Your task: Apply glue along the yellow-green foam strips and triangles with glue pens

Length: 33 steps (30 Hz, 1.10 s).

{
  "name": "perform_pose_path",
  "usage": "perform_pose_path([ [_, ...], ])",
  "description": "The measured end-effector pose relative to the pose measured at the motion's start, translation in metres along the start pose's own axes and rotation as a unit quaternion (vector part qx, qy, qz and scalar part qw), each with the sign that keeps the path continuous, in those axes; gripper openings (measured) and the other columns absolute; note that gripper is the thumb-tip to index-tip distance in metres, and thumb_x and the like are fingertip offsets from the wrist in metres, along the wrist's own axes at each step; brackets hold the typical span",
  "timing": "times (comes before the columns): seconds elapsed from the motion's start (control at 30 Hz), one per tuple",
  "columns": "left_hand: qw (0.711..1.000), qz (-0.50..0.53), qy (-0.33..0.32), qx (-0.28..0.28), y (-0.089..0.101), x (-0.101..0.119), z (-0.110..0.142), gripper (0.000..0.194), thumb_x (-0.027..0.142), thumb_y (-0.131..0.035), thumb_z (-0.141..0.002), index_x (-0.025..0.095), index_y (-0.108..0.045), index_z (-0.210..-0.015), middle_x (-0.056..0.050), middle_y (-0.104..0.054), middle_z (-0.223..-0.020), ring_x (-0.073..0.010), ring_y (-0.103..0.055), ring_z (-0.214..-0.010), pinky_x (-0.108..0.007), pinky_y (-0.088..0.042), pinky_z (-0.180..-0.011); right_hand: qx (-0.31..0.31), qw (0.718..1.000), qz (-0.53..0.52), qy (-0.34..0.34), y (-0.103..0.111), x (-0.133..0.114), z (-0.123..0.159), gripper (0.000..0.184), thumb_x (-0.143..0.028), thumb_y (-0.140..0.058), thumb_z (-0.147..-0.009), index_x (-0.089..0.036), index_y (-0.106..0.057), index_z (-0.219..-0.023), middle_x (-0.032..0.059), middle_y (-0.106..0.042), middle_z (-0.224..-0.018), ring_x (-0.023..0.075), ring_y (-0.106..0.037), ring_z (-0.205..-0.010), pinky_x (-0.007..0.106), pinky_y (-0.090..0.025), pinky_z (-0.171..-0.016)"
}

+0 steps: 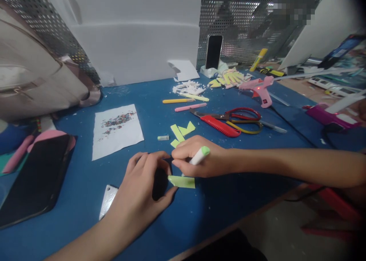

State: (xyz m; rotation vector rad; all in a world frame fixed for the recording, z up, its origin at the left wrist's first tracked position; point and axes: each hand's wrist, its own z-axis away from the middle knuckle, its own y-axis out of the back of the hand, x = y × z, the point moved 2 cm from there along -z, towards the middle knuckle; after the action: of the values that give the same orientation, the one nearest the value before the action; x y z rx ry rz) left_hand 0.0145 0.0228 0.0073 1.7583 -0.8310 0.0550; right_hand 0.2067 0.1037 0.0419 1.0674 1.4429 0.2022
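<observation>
My right hand (200, 156) is closed round a white marker (198, 155) with a light green end pointing up; its writing tip is hidden by my fingers. Just below it lies a pale green paper strip (184, 182) with a slanted left end. My left hand (145, 181) curves round that end, thumb at the lower edge and index finger at the upper one, holding the strip on the table. Several more green paper pieces (178, 133) lie beyond my right hand. Near them is a small light-coloured cap (163, 138).
A red-handled cutter (220, 125) and scissors (243, 120) lie to the right, with a pink glue gun (261, 91) behind. White paper (126, 146) bears colourful bits. A black phone (37, 177) and a white tag (108, 200) lie left. Folded paper pieces (230, 78) are heaped at the back.
</observation>
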Motion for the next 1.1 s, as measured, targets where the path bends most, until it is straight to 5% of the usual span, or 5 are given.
perform_pose_path([
  [0.67, 1.000, -0.003, -0.007, 0.001, -0.0015, -0.0008, 0.0002, 0.044, 0.031, -0.071, -0.090, 0.030, -0.050, -0.129, -0.002, -0.071, -0.112, -0.0260, -0.064, -0.105, -0.043, -0.049, -0.096, -0.021, 0.997, -0.074, -0.015, -0.0010, 0.0040, -0.0009, 0.039, -0.041, -0.051, -0.099, -0.021, -0.039, -0.067, -0.0054, -0.045, -0.064, 0.0101, -0.040, -0.060, 0.026, -0.026, -0.058],
  [0.83, 1.000, -0.003, -0.014, 0.006, -0.0006, 0.0007, -0.0004, 0.042, 0.032, -0.068, -0.092, 0.029, -0.049, -0.130, -0.002, -0.071, -0.111, -0.0254, -0.065, -0.102, -0.044, -0.049, -0.098, -0.036, 0.996, -0.083, 0.005, -0.0031, 0.0039, -0.0004, 0.042, -0.039, -0.047, -0.102, -0.021, -0.033, -0.066, -0.0064, -0.032, -0.063, 0.0096, -0.033, -0.058, 0.026, -0.025, -0.058],
  [1.1, 1.000, -0.005, -0.011, 0.006, 0.0003, 0.0002, 0.0013, 0.041, 0.034, -0.068, -0.092, 0.029, -0.049, -0.129, -0.003, -0.070, -0.111, -0.0265, -0.063, -0.104, -0.043, -0.049, -0.094, -0.038, 0.997, -0.069, 0.021, -0.0040, 0.0047, -0.0021, 0.039, -0.037, -0.046, -0.102, -0.021, -0.036, -0.068, -0.0059, -0.034, -0.064, 0.0108, -0.034, -0.061, 0.027, -0.025, -0.060],
])
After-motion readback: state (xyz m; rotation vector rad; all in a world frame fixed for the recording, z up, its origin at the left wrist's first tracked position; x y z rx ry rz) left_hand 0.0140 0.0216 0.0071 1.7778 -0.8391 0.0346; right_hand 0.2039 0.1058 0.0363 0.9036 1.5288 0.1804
